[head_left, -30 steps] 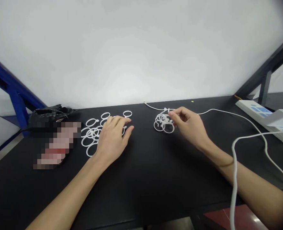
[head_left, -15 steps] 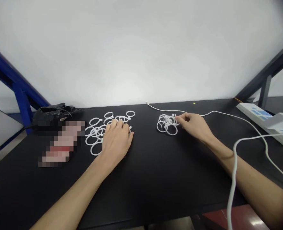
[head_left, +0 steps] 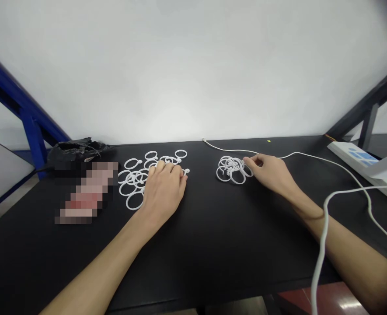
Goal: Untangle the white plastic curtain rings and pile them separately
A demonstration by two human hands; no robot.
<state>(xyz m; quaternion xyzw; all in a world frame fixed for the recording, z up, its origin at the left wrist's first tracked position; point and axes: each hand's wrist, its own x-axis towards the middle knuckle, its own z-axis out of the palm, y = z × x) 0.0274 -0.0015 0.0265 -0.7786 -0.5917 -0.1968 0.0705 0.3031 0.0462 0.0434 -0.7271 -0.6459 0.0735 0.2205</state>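
Several white curtain rings with small eyelets (head_left: 134, 201) lie spread on the left of a black table (head_left: 206, 236). My left hand (head_left: 164, 186) rests palm down over the right part of this group, its fingers bent and closed around a ring. That ring's eyelet (head_left: 187, 171) sticks out past the thumb and forefinger. To the right is a smaller tangled heap of white curtain rings (head_left: 231, 165). At its right edge my right hand (head_left: 267, 172) pinches a ring (head_left: 248, 171) between thumb and forefinger. My left hand hides part of the left group.
A crumpled black plastic bag (head_left: 71, 153) and a blurred-out patch (head_left: 90, 188) are on the left. A white cable (head_left: 324, 236) loops across my right forearm from a white power strip (head_left: 360, 159). Blue (head_left: 32, 127) and dark (head_left: 367, 122) frame posts flank the table.
The view has shifted slightly. My left hand has moved a little right, and the ring's eyelet now shows farther beyond its thumb. A ring now sits under my right fingertips at the heap's edge.
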